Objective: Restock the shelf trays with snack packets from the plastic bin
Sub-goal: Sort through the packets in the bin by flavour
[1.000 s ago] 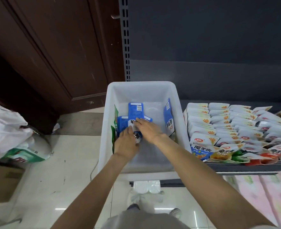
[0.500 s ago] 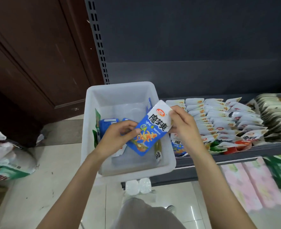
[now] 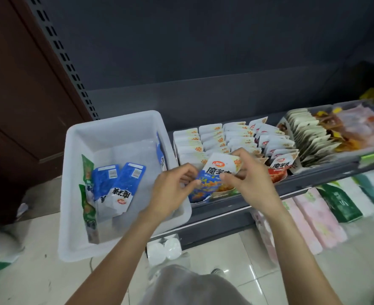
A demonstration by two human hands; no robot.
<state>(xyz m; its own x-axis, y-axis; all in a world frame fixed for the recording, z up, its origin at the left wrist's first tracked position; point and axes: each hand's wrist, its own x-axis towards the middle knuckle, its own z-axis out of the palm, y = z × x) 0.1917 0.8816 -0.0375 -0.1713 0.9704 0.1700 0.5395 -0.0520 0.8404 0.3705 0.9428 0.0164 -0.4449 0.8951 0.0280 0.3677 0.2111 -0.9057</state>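
While both hands (image 3: 210, 183) pinch it, the packet (image 3: 216, 172) overhangs the tray (image 3: 291, 170).

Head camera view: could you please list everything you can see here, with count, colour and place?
Plastic bin: one, translucent white, left of the shelf tray.
Blue packets: two lying flat on the bin floor, another upright against its right wall.
Green packets: at least two, along the bin's left wall.
Held packet: one, white and blue, over the tray's front left corner.
Shelf tray: one, rows of white packets; count unclear.
Next tray: cream and orange packets, further right.
Tissue packs: several, pink, green and white, on the lower shelf.
Wooden door: dark brown, far left.
Left hand: pinches the held packet's lower edge.
Right hand: grips its right side.
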